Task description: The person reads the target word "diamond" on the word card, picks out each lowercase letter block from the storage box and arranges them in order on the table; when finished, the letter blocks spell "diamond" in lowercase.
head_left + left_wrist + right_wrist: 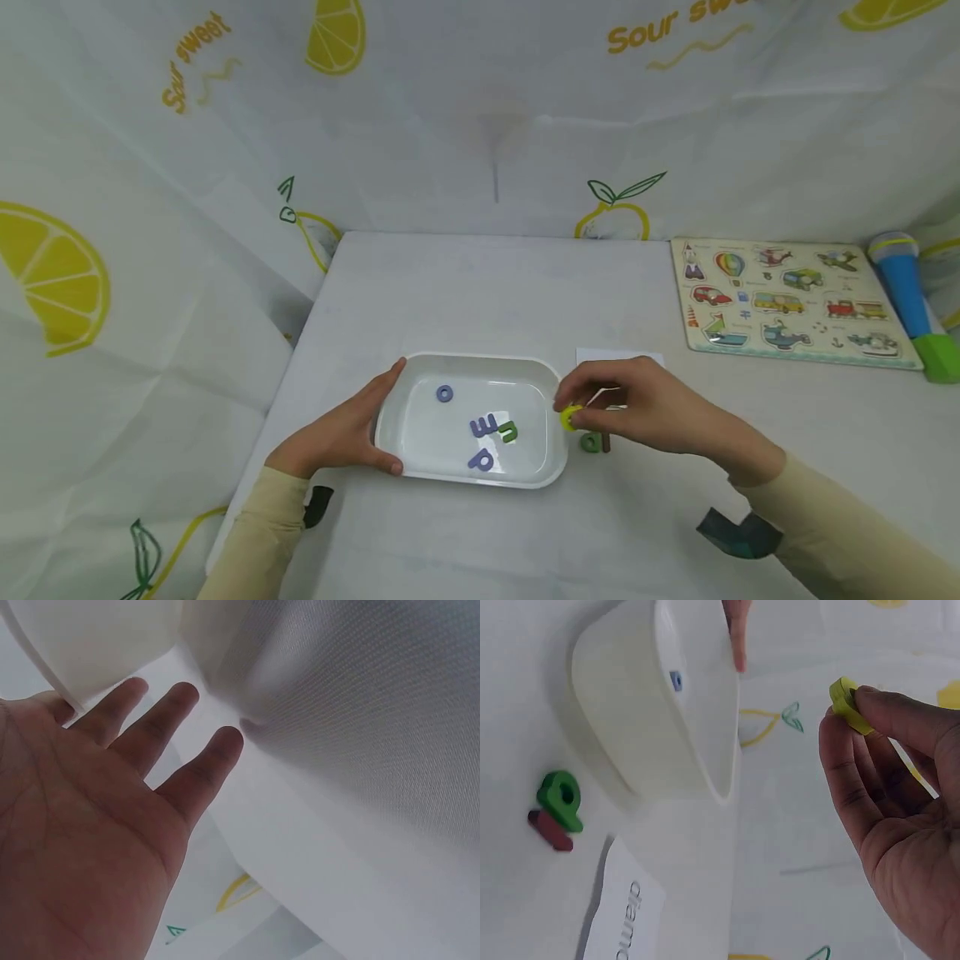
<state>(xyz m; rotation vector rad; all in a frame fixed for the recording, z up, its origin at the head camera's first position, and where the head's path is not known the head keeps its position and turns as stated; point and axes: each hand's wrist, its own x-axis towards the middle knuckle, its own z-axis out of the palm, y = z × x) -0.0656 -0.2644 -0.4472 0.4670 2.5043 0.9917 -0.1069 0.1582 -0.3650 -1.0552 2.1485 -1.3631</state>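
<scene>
My right hand (645,404) pinches a small yellow letter (849,706) between thumb and fingertips, held up by the right rim of a white tray (480,481). Fingers spread, my left hand (345,429) spans the tray's left end, touching its far and near corners. Inside the tray lie a purple round letter (445,393), a purple m-like letter (483,426), a green n-like letter (507,431) and a purple p-like letter (481,460). Below my right hand, a green letter (561,801) and a dark red bar-shaped letter (550,830) lie on the table.
Partly behind my right hand lies a white paper slip (626,907) printed with "diamo", the rest cut off. A picture puzzle board (795,304) is at the far right, beside a blue toy microphone (902,287). Lemon-print cloth (480,100) hangs behind the table.
</scene>
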